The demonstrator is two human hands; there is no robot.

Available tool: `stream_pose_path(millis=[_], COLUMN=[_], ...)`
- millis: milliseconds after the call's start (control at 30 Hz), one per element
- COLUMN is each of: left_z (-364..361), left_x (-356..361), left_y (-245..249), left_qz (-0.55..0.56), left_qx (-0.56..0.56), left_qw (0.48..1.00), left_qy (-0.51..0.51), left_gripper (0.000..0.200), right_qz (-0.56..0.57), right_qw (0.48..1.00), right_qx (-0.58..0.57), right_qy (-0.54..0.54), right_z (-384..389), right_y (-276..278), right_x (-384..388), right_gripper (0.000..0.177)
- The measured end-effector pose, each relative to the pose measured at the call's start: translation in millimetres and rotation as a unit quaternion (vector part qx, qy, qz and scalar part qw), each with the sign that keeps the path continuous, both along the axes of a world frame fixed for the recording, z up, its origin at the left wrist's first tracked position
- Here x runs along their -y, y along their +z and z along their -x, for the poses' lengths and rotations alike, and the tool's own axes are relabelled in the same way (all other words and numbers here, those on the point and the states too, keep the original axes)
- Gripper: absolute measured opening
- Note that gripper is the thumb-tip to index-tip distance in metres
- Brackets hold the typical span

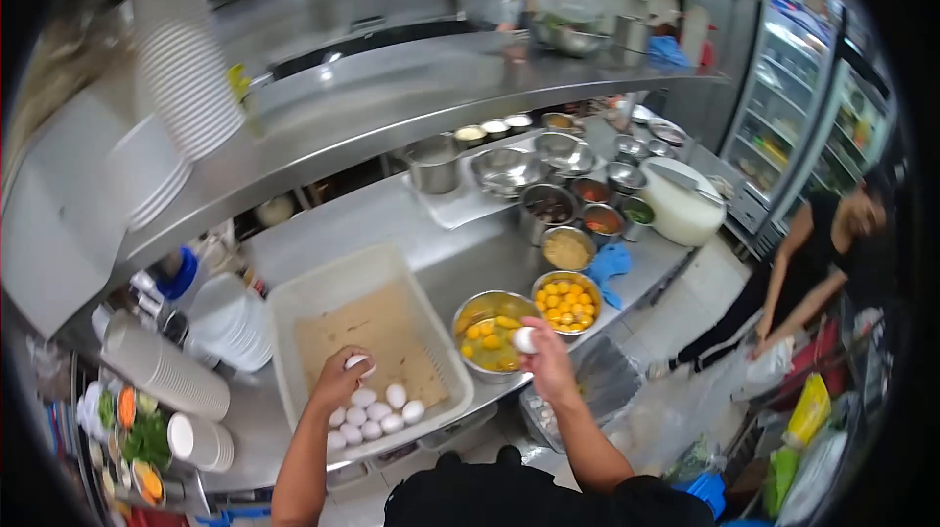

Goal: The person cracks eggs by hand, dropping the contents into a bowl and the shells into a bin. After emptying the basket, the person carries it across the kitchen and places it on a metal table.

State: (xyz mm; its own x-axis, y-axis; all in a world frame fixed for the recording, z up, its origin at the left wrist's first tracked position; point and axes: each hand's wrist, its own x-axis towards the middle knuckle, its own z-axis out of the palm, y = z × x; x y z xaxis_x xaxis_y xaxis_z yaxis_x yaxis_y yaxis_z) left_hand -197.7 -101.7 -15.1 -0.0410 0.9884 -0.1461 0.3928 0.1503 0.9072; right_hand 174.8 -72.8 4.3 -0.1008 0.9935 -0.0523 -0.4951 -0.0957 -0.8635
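Note:
My left hand is closed around a white egg, above the near part of a white plastic crate. Below it, several white eggs are gathered on the brown liner at the crate's near end. My right hand grips another egg at the right rim of a steel bowl, which contains yolks and clear whites. Just behind stands a second steel bowl filled with bright yolks.
Steel pots of sauces, empty mixing bowls and a blue cloth crowd the counter's far side. A lined bin stands below its edge. A steel shelf spans overhead. At right, a person bends over bags.

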Motion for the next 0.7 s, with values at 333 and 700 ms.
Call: stream_pose_path(millis=[333, 700], left_z=[-141, -206], left_x=[-65, -92], left_y=[25, 1], left_qz=[-0.099, -0.090], left_qx=[0.133, 0.129], left_qw=[0.970, 0.965], left_qy=[-0.175, -0.210], left_gripper=[0.047, 0.046], right_qz=[-0.213, -0.120], right_qw=[0.962, 0.965], right_qx=[0.165, 0.193], right_qy=[-0.044, -0.129], right_z=[8, 9], right_y=[30, 2], right_x=[-15, -30], right_gripper=[0.044, 0.031])
